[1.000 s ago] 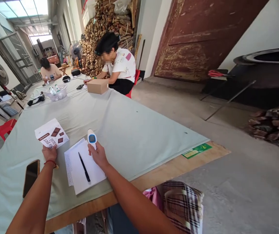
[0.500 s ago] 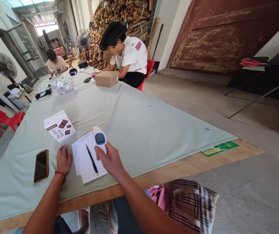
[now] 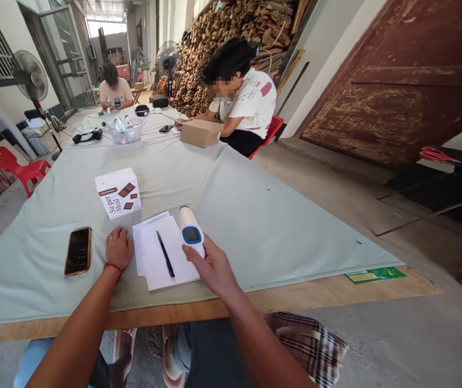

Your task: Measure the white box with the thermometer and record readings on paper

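Observation:
My right hand [image 3: 216, 269] is wrapped round the grip of a white infrared thermometer [image 3: 186, 218] with a blue-rimmed screen. It holds the thermometer over the right part of some white paper sheets [image 3: 153, 272]. A black pen [image 3: 165, 253] lies slantwise on the sheets. Flat on the cloth, just left of the paper, rests my left hand [image 3: 118, 248], holding nothing, a red cord at its wrist. Further left lies a smartphone [image 3: 77, 251] with a dark screen. Beyond my left hand is a white box [image 3: 113, 180] printed with chocolate pieces.
A pale green cloth [image 3: 247, 231] covers the long table. Farther along are a cardboard box [image 3: 201, 133], a clear plastic basin [image 3: 125, 134] with bottles and a black headset [image 3: 88, 136]. One person [image 3: 250, 102] sits at the right side, another [image 3: 113, 94] at the far end.
My view has shifted, so the table's things appear farther right. The thermometer in my right hand has moved slightly right relative to the pen. My left hand stays beside the paper.

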